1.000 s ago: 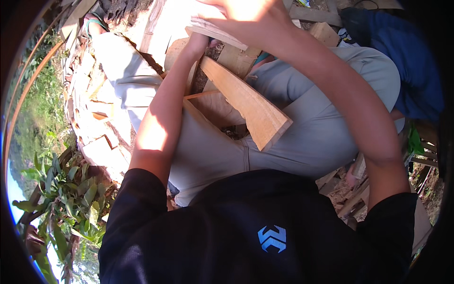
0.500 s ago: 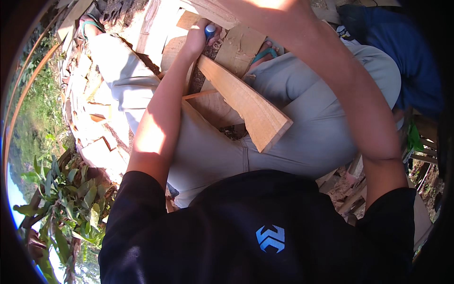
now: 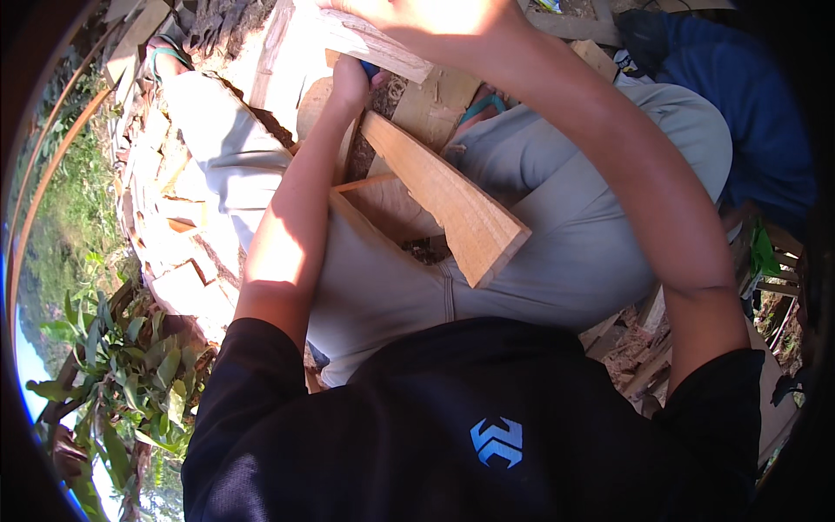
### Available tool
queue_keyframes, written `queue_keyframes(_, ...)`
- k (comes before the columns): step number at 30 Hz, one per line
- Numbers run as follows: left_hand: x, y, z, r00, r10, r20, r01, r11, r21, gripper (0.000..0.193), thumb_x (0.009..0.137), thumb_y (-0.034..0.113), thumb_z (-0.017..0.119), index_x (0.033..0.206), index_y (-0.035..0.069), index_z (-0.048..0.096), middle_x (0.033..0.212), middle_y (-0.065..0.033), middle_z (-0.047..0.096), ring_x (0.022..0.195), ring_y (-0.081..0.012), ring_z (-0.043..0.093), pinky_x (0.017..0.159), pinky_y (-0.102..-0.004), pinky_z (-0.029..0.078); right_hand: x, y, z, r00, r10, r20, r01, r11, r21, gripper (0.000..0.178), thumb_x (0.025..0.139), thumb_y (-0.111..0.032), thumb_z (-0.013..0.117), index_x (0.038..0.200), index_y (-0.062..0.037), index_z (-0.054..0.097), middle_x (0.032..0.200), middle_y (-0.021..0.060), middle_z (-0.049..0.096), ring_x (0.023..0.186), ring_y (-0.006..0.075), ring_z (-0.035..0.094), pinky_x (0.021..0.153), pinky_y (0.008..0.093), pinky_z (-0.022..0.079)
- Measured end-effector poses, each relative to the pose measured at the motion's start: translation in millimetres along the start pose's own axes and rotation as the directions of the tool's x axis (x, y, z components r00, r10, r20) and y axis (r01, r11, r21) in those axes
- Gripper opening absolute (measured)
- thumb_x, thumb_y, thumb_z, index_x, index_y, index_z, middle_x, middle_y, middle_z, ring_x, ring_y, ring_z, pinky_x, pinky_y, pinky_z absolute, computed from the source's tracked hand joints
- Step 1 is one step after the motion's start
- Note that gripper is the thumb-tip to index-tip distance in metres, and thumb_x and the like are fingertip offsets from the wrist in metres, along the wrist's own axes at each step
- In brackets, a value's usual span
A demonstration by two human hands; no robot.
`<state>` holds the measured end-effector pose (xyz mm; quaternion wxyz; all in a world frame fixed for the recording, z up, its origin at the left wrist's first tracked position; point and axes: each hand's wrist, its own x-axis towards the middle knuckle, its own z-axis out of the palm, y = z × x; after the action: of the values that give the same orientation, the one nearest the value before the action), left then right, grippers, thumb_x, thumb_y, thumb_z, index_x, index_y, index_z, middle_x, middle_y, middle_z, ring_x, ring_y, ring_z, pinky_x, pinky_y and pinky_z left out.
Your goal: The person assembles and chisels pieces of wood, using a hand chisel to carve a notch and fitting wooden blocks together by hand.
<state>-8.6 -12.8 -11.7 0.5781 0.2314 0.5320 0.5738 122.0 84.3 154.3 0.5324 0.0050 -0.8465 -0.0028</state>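
Wood piece is at the top of the view, slanting down to the right, partly under the right hand. Right hand touches its upper side; glare and the picture edge hide the fingers, so can't tell if that grip is closed. Left hand sits just below the piece, grip curled around a blue object, mostly hidden, can't tell what kind. Tapered board, one edge ragged, lies diagonally between the grey-trousered legs, narrow end near the left hand, broad end toward the lap. Box-like wooden part shows below and left of it. Legs bent and spread, teal-strapped sandals on the feet. Wood scraps lie left of the left leg, leafy plant nearer the body. Dark blue cloth at far right, beside the right leg.
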Motion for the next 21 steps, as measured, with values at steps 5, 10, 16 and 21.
queue_keyframes(5,6.2,-1.5,1.5,0.992,0.045,0.114,-0.053,0.996,0.067,0.039,0.1,0.029,0.028,0.076,0.007,0.049,0.057,-0.0034,0.043,0.047,-0.0123,0.038,0.045,-0.0265,0.027,3.2,10.7,12.8,0.996,-0.04,-0.086,0.035,0.998,-0.055,0.027,0.078,-0.019,0.07,0.103,-0.0109,0.073,0.103,0.0077,0.072,0.079,0.023,0.068,0.061,0.0331,0.056)
queue_keyframes(10,3.8,0.5,6.6,1.0,0.009,0.007,-0.009,1.0,-0.014,0.029,0.097,0.017,0.028,0.081,0.006,0.05,0.06,-0.0039,0.044,0.049,-0.013,0.037,0.047,-0.0272,0.027,16.0,10.0,3.3,0.967,0.201,0.159,-0.221,0.968,0.122,0.028,0.083,-0.023,0.067,0.108,-0.012,0.072,0.102,0.0061,0.073,0.081,0.0239,0.069,0.067,0.0327,0.057)
queue_keyframes(16,10.6,3.2,-0.5,0.999,-0.03,-0.018,0.028,0.995,-0.096,0.028,0.097,0.014,0.028,0.086,0.006,0.051,0.061,-0.0033,0.045,0.049,-0.0133,0.037,0.047,-0.0271,0.027,23.2,12.4,-0.1,0.951,0.196,0.241,-0.212,0.976,0.043,0.023,0.089,-0.026,0.06,0.105,-0.0142,0.07,0.097,0.0059,0.071,0.082,0.0244,0.069,0.067,0.0334,0.057)
queue_keyframes(21,21.4,-0.9,-10.6,0.997,-0.019,0.078,0.028,0.993,-0.118,0.026,0.096,0.018,0.029,0.082,0.006,0.048,0.061,-0.0032,0.044,0.048,-0.0123,0.037,0.046,-0.0267,0.027,26.0,13.5,2.0,0.927,0.206,0.313,-0.2,0.978,-0.052,0.023,0.091,-0.029,0.054,0.106,-0.0166,0.066,0.092,0.0073,0.069,0.08,0.0281,0.069,0.066,0.0386,0.057)
